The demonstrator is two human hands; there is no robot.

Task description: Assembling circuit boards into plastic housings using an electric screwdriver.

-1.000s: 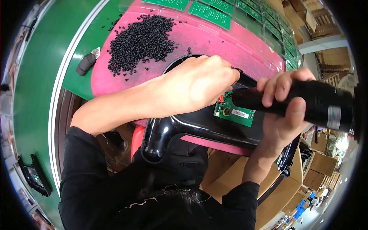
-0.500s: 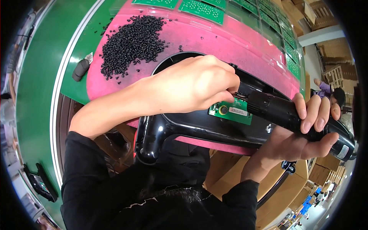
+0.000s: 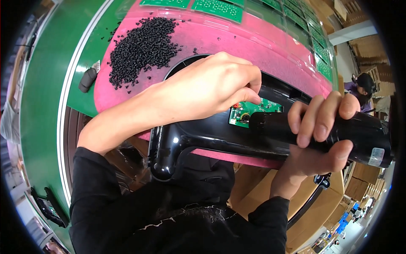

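Note:
A glossy black plastic housing [image 3: 211,134] lies in front of me with a green circuit board [image 3: 270,104] set inside it. My right hand [image 3: 319,135] is wrapped round a thick black electric screwdriver [image 3: 270,130], held nearly level. Its front end points left over the board, beside a round part; whether the bit touches a screw is hard to see. Just above the board's left side, my left hand [image 3: 224,82] has thumb and fingers pinched together. Anything between those fingertips is hidden from view.
A pile of small black screw-like parts [image 3: 144,53] lies on the pink mat [image 3: 203,38]. Clear trays at the back carry several green boards [image 3: 218,10]. On the green table sits a dark lump [image 3: 88,79]. Another person [image 3: 360,89] is at the far right.
The screwdriver's front end has moved left and a little down, with my right hand following. More of the board's upper part shows now. My left hand has barely shifted.

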